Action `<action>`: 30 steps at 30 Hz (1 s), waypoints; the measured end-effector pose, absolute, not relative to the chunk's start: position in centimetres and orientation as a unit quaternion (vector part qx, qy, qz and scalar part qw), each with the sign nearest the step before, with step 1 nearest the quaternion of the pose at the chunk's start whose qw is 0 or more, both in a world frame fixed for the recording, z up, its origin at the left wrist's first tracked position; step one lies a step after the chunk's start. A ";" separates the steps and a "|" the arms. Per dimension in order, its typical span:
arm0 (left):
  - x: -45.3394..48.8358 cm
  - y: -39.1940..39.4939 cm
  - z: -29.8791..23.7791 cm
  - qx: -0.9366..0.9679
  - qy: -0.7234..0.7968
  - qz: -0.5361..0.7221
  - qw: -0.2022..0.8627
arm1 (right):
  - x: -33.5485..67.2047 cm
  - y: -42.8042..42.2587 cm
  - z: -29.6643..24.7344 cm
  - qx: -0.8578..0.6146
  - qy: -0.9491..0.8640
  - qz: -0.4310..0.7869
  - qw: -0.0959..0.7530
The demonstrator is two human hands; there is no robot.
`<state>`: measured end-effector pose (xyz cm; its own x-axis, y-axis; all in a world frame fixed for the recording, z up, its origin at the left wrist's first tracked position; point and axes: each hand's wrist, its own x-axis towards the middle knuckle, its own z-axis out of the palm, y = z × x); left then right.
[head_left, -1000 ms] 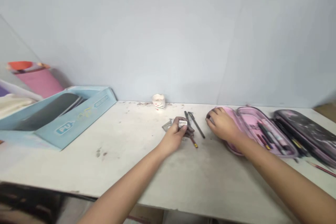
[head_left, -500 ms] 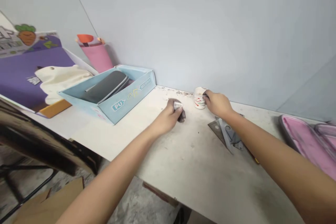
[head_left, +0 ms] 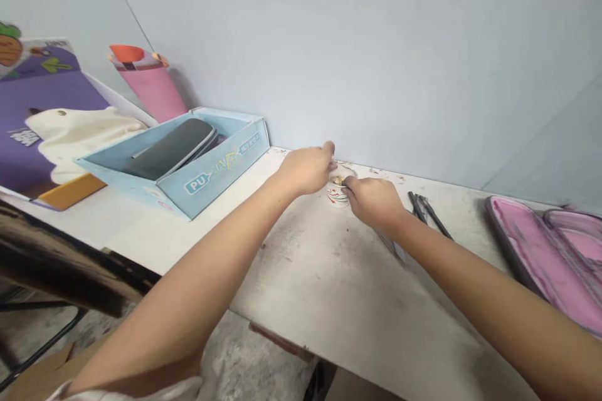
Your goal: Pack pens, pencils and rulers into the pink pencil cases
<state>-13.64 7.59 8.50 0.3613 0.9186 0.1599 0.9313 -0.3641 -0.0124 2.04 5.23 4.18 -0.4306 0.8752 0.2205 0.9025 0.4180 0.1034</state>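
A white paper cup (head_left: 337, 195) with red and green markings stands near the wall, between my two hands. My left hand (head_left: 308, 169) is curled just left of the cup's rim, and whatever its fingers may hold is hidden. My right hand (head_left: 374, 202) is at the cup's right side, with its fingertips pinching a small dark item (head_left: 343, 183) at the rim. The inside of the cup is mostly hidden by my hands.
A pale blue cardboard box (head_left: 214, 178) holding a dark grey pouch (head_left: 168, 149) stands to the left. Dark pencils (head_left: 426, 215) lie right of my right hand. An open pink pencil case (head_left: 540, 263) lies at the right. The table's front edge drops to a concrete floor.
My left hand has moved right from the table's middle to the cup, and the silver item it held is now out of sight. My right hand has stayed at the cup.
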 end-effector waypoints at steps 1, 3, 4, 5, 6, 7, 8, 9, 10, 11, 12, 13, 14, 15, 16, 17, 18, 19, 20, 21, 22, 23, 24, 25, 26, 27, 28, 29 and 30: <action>-13.6 7.6 8.4 -0.828 -0.555 -0.069 0.045 | 2.2 5.3 4.2 -0.528 -0.840 -0.101 0.065; -13.5 7.6 8.3 -0.833 -0.543 -0.106 0.014 | 2.4 5.5 4.3 -0.527 -0.841 -0.100 0.064; -13.4 7.6 8.2 -0.829 -0.540 -0.141 -0.012 | 2.5 5.8 4.4 -0.529 -0.840 -0.101 0.067; -13.3 7.6 8.1 -0.822 -0.538 -0.181 -0.049 | 2.6 6.1 4.6 -0.533 -0.837 -0.101 0.070; -13.1 7.6 8.1 -0.811 -0.534 -0.216 -0.096 | 2.7 6.5 4.7 -0.540 -0.832 -0.099 0.075; -12.9 7.6 8.1 -0.799 -0.529 -0.246 -0.149 | 2.9 6.9 4.9 -0.549 -0.827 -0.094 0.080; -12.7 7.5 8.2 -0.785 -0.520 -0.269 -0.203 | 3.3 7.2 5.1 -0.558 -0.821 -0.083 0.087; -12.3 7.4 8.2 -0.770 -0.511 -0.288 -0.251 | 3.7 7.5 5.3 -0.565 -0.816 -0.068 0.099; -11.8 7.3 8.2 -0.756 -0.501 -0.304 -0.292 | 4.3 7.6 5.5 -0.568 -0.813 -0.048 0.117; -11.2 7.2 8.2 -0.742 -0.492 -0.318 -0.326 | 5.1 7.6 5.7 -0.566 -0.812 -0.025 0.142; -10.5 7.0 8.2 -0.729 -0.485 -0.330 -0.352 | 6.0 7.5 5.8 -0.557 -0.812 0.003 0.174; -9.6 6.9 8.2 -0.718 -0.478 -0.341 -0.374 | 7.0 7.2 5.9 -0.542 -0.813 0.035 0.210; -8.6 6.8 8.2 -0.710 -0.470 -0.348 -0.392 | 8.1 6.8 6.0 -0.524 -0.813 0.069 0.247; -7.4 6.7 8.2 -0.707 -0.460 -0.351 -0.406 | 9.4 6.4 6.0 -0.505 -0.810 0.101 0.281; -6.0 6.7 8.2 -0.710 -0.449 -0.348 -0.417 | 10.7 5.9 6.0 -0.492 -0.804 0.125 0.309; -4.4 6.7 8.2 -0.716 -0.435 -0.341 -0.425 | 12.2 5.4 6.0 -0.486 -0.798 0.139 0.329; -2.7 6.8 8.1 -0.726 -0.420 -0.331 -0.432 | 13.7 4.9 6.0 -0.491 -0.790 0.140 0.341; -0.9 6.9 8.0 -0.738 -0.403 -0.320 -0.437 | 15.4 4.5 6.0 -0.504 -0.780 0.131 0.346; 1.0 7.1 7.9 -0.750 -0.386 -0.308 -0.440 | 17.1 4.0 6.0 -0.521 -0.771 0.118 0.346; 3.1 7.3 7.7 -0.763 -0.371 -0.295 -0.439 | 19.0 3.6 6.0 -0.541 -0.762 0.103 0.341; 5.2 7.4 7.4 -0.779 -0.357 -0.282 -0.431 | 21.0 3.1 5.9 -0.560 -0.754 0.089 0.332; 7.3 7.6 7.1 -0.800 -0.344 -0.270 -0.411 | 23.0 2.6 5.9 -0.578 -0.747 0.075 0.319; 9.4 7.7 6.7 -0.823 -0.332 -0.260 -0.380 | 25.1 2.1 5.8 -0.599 -0.739 0.061 0.303; 11.6 7.7 6.3 -0.848 -0.320 -0.252 -0.340 | 27.1 1.5 5.8 -0.621 -0.730 0.042 0.282; 13.8 7.7 5.8 -0.871 -0.307 -0.246 -0.294 | 29.2 1.0 5.7 -0.645 -0.720 0.019 0.256; 15.9 7.7 5.3 -0.892 -0.293 -0.241 -0.247 | 31.1 0.4 5.7 -0.669 -0.707 -0.008 0.229; 17.9 7.6 4.7 -0.909 -0.282 -0.233 -0.202 | 33.0 0.0 5.6 -0.689 -0.695 -0.037 0.201; 19.9 7.5 4.2 -0.921 -0.275 -0.222 -0.162 | 34.7 -0.3 5.4 -0.705 -0.684 -0.067 0.174; 21.7 7.4 3.6 -0.930 -0.274 -0.207 -0.128 | 36.3 -0.4 5.2 -0.716 -0.675 -0.095 0.151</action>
